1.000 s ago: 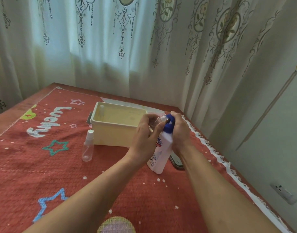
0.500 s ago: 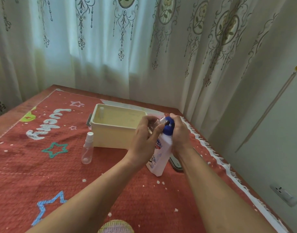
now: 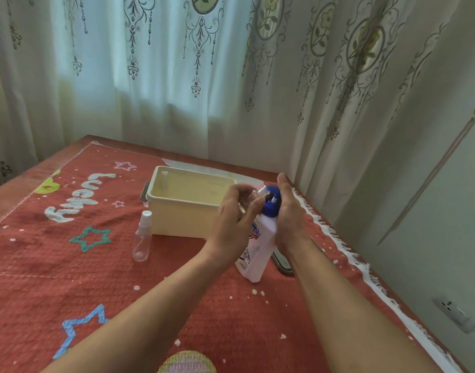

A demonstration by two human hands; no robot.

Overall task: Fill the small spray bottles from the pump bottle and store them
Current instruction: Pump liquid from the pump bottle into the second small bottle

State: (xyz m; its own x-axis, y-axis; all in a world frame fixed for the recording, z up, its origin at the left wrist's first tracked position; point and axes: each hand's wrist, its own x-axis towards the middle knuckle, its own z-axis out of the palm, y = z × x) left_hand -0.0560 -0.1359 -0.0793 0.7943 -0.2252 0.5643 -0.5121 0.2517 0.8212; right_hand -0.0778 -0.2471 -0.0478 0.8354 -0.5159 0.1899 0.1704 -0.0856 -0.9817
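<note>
The pump bottle (image 3: 257, 246), white with a blue pump head, stands just right of the frame's centre. Its base rests on the red mat (image 3: 69, 265) and its top leans toward the upper right. We see the right hand (image 3: 290, 214) cupping the pump head, thumb raised. The fingers pass behind the bottle, so its grip closes around the top. The left hand (image 3: 229, 222) holds a small clear bottle (image 3: 253, 196) in a curled grip, with the bottle's open neck right at the pump's nozzle.

Just behind the hands sits a cream bin (image 3: 182, 219), open at the top. We can make out a white-capped shape in its far left corner, too faint to name. A second spray bottle (image 3: 142, 238), clear with its white sprayer on, stands upright on the mat just beside the bin's left front corner.

A dark flat object (image 3: 283, 263) lies on the mat behind the pump bottle, partly hidden. The mat covers the bench (image 3: 5, 195). A patterned curtain (image 3: 177, 76) fills the upper frame, and a wall socket (image 3: 451, 313) shows at the lower right.
</note>
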